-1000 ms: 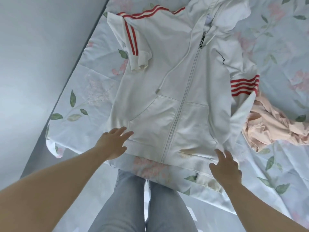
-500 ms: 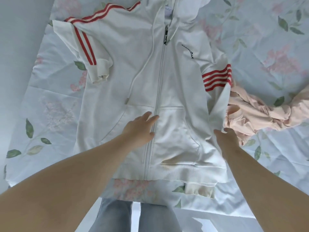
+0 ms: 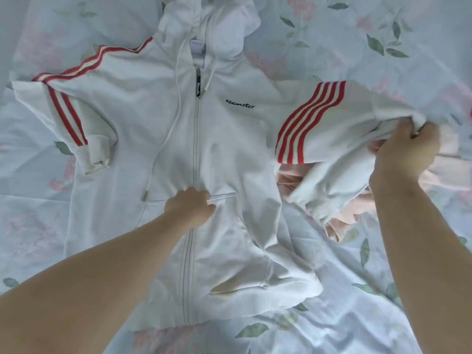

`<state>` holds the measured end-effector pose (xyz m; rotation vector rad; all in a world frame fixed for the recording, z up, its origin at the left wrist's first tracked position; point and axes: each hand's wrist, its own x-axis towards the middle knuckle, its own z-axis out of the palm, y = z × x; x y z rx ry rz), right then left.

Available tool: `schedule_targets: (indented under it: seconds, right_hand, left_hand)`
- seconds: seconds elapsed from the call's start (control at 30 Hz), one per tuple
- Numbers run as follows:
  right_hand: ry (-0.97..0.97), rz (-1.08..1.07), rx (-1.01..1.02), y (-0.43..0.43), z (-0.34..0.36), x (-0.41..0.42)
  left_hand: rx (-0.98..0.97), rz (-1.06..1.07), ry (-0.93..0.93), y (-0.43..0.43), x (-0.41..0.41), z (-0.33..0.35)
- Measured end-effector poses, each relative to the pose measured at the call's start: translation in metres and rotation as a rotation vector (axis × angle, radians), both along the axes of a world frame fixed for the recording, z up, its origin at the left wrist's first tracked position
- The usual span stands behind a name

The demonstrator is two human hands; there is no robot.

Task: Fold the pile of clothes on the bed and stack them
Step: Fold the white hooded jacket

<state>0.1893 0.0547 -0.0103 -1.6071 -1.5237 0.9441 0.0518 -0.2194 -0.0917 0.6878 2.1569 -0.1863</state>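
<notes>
While lying face up and zipped on the bed [image 3: 357, 315], the white hooded jacket [image 3: 143, 118] is occupying the middle of the view, its hood [image 3: 204, 19] pointing to the far side and its ribbed hem [image 3: 242, 302] lying nearest the person.

Item details: a zip [image 3: 196, 139] is running down the centre; a white drawstring [image 3: 163, 149] is trailing just left of it; small dark lettering [image 3: 240, 104] is sitting on the chest to the right of the zip; red stripes [image 3: 306, 123] are crossing both shoulders.

Left sleeve [image 3: 84, 139]: lying flat on the bed, cuff pointing to the near side.

Right sleeve [image 3: 332, 139]: being held up off the bed and stretched out to the right, its ribbed cuff [image 3: 319, 200] hanging down.

The right hand [image 3: 406, 149] is grasping this sleeve, fingers and thumb curling into a bunch of its cloth. The left hand [image 3: 190, 208] is resting on the jacket front just beside the zip, at the top edge of the pocket [image 3: 242, 238], fingers curling under. Whether it is pinching cloth or only pressing cannot be told.

Pink garment [image 3: 291, 180]: lying crumpled on the bed to the right of the jacket, partly under the raised sleeve and the right hand.

The bed is showing a pale print of flowers and green leaves.
</notes>
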Motion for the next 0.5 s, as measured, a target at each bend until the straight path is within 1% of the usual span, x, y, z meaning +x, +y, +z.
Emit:
schedule_targets:
  seconds: [0.03,0.07,0.1,0.17,0.23,0.3,0.33,0.4,0.47,0.5]
  right_hand:
    - [0.045,-0.005,0.010,0.006,0.004,-0.005]
    - [0.039,0.005,-0.016,0.009,0.001,-0.007]
    - [0.002,0.033,-0.076,0.007,-0.004,-0.008]
    - [-0.130,0.073,-0.154,0.001,-0.022,-0.004]
    - [-0.186,0.005,-0.210,-0.006,-0.042,0.002]
    - [-0.251,-0.123,-0.328,-0.005,-0.055,0.005]
    - [-0.311,-0.143,-0.393,-0.003,-0.062,0.007]
    - [-0.458,-0.034,-0.486,0.000,-0.069,0.007]
    - [-0.608,0.208,-0.495,-0.002,-0.074,0.006]
    - [-0.651,0.336,-0.473,-0.006,-0.076,0.007]
  left_hand:
    - [0.042,0.042,0.037,0.010,-0.001,0.003]
    - [0.098,0.080,0.052,0.020,-0.002,0.005]
    - [0.160,0.105,0.049,0.030,-0.003,0.006]
    - [0.262,0.096,0.037,0.047,-0.005,0.005]
    - [0.309,0.054,0.036,0.060,-0.007,0.002]
    - [0.330,0.030,0.025,0.071,-0.009,-0.002]
    - [0.339,0.025,0.019,0.076,-0.010,-0.004]
    - [0.361,0.015,0.006,0.086,-0.011,-0.008]
    - [0.384,0.004,-0.016,0.094,-0.010,-0.013]
    - [0.390,0.000,-0.033,0.098,-0.008,-0.017]
